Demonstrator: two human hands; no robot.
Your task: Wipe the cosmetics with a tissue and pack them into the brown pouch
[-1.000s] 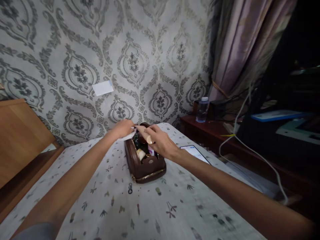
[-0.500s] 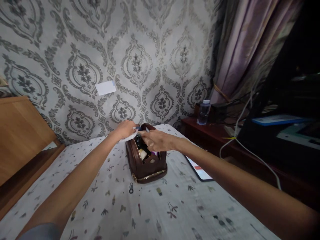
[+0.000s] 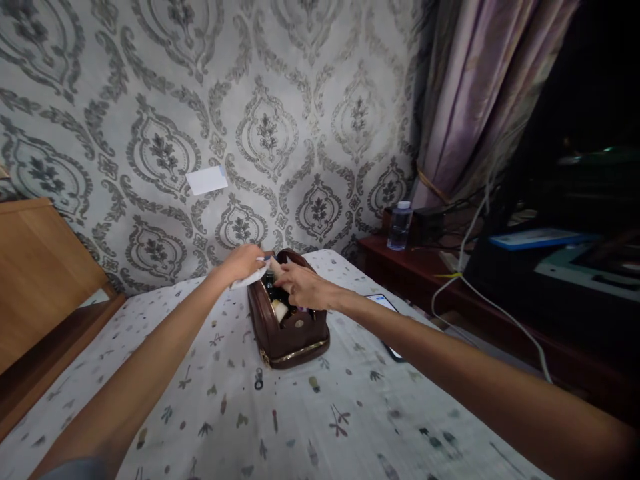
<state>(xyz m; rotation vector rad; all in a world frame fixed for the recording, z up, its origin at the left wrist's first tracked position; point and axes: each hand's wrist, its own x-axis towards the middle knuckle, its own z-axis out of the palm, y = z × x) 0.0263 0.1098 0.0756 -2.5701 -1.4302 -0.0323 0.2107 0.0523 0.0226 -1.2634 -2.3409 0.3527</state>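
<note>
A brown leather bag (image 3: 295, 343) with a gold zipper stands open on the patterned bedsheet, small items inside, among them a cream-coloured one (image 3: 279, 310). At the bag's far left rim, my left hand (image 3: 243, 262) is closed on a white cloth or tissue (image 3: 250, 278). My right hand (image 3: 306, 287) reaches over the bag's opening from the right, its fingers closed round a pale, slim item (image 3: 275, 267) whose far part lies near the left hand. Too little of that item shows to name it.
Right of the bag, a phone or tablet (image 3: 383, 302) lies partly under my right forearm. A water bottle (image 3: 400, 227) stands on the dark red table (image 3: 373, 248), near white cables (image 3: 517, 327). Wooden furniture (image 3: 50, 267) is at the left; a patterned wall rises behind.
My right hand has shifted slightly, and more of the pale item shows at its fingers. My left hand still has the white cloth. The whole view has moved a little.
</note>
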